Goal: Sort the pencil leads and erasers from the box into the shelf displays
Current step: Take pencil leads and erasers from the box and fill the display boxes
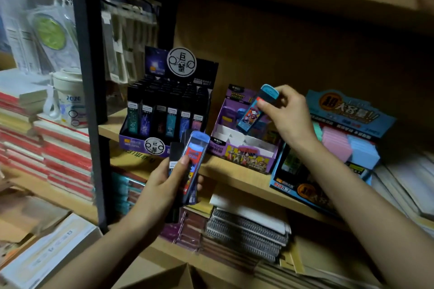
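While the right hand (pixel 288 115) is pinching a slim blue-capped plastic lead case (pixel 250 115) by its upper end between thumb and curled fingers, that case is hanging tilted just above the purple cardboard display box (pixel 244 150), over its white dividers. The left hand (pixel 162 185) is gripping a bundle of slim lead cases (pixel 196 148) upright in front of the wooden shelf (pixel 234 178), thumb pressing across the topmost, a red-and-blue printed one; how many it is holding I cannot tell. Just left of the purple box, a black display box of dark lead tubes (pixel 169 110) is standing full, and the bundle is overlapping its front edge in this view. On the right, a blue display box of pink, green and blue erasers (pixel 340 143) is sitting partly behind the right forearm. Spiral-bound notebooks (pixel 246 230) are lying stacked on the shelf below. A black metal upright (pixel 91 101) is dividing this bay from red-edged stacked books (pixel 63 155) and a white lidded cup (pixel 70 98). A brown cardboard box flap (pixel 178 274) is showing at the bottom edge.
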The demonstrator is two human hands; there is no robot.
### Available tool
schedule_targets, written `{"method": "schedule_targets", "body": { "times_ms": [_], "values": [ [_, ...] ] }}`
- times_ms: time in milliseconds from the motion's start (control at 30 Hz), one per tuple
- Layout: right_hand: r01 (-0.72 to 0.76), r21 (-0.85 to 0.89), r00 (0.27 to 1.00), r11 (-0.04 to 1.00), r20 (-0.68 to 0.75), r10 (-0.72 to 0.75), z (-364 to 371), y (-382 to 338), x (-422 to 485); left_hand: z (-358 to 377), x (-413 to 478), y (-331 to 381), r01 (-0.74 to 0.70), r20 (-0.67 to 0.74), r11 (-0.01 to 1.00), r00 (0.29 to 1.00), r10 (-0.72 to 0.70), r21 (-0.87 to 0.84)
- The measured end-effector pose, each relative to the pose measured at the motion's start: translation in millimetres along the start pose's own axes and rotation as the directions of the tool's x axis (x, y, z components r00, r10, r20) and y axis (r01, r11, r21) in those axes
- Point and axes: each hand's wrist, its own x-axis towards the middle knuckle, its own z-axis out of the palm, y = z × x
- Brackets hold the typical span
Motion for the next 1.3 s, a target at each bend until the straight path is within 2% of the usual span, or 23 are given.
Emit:
{"method": "schedule_targets", "body": {
  "times_ms": [133,333,467,567,700,833,867,933,1033,1100,1200,1300],
  "values": [
    [0.124,-0.165,0.992,0.978,0.024,-0.121,17,4,18,-2,-1,-1,0.004,-0.019,1.0,1.0,-0.004,-0.025],
    [0.112,-0.286,0.99,0.952,0.11,-0.084,35,29,13,-6,-1,-4,0.012,-0.027,1.0,1.0,-0.012,-0.012],
    [0.246,-0.519,0.969,0.818,0.139,-0.203,41,40,8,-9,-2,-4,0.011,-0.027,1.0,1.0,-0.011,-0.003],
    [0.274,-0.634,0.961,0.723,0.161,-0.224,44,41,5,-9,-3,-4,0.014,-0.034,1.0,0.999,-0.014,-0.004],
    [0.295,-0.593,0.953,0.749,0.133,-0.271,39,23,-4,-7,-4,-3,0.008,-0.031,1.0,0.999,-0.008,0.002],
    [0.31,-0.314,0.951,0.897,0.116,-0.288,40,-4,-41,-7,-5,-4,0.01,-0.024,1.0,1.0,-0.01,0.016],
    [0.313,-0.278,0.949,0.908,0.13,-0.287,41,-6,-53,-8,-6,-4,0.011,-0.021,1.0,1.0,-0.011,0.023],
    [0.303,-0.355,0.953,0.884,0.13,-0.274,39,0,-61,-8,-6,-6,0.013,-0.019,0.999,1.0,-0.012,0.043],
    [0.137,-0.504,0.989,0.853,0.025,-0.144,28,13,-29,-8,-5,-7,0.02,-0.021,0.998,1.0,-0.019,0.061],
    [0.063,-0.557,0.998,0.828,0.039,-0.049,26,19,-2,-6,-4,-7,0.019,-0.018,0.998,1.0,-0.018,0.064],
    [0.073,-0.632,0.994,0.772,0.106,-0.007,36,24,17,-4,-3,-5,0.005,-0.009,0.998,1.0,-0.005,0.058],
    [0.123,-0.643,0.991,0.756,0.115,-0.063,39,24,19,-2,-3,-4,-0.012,0.002,0.999,1.0,0.012,0.045]
  ]
}}
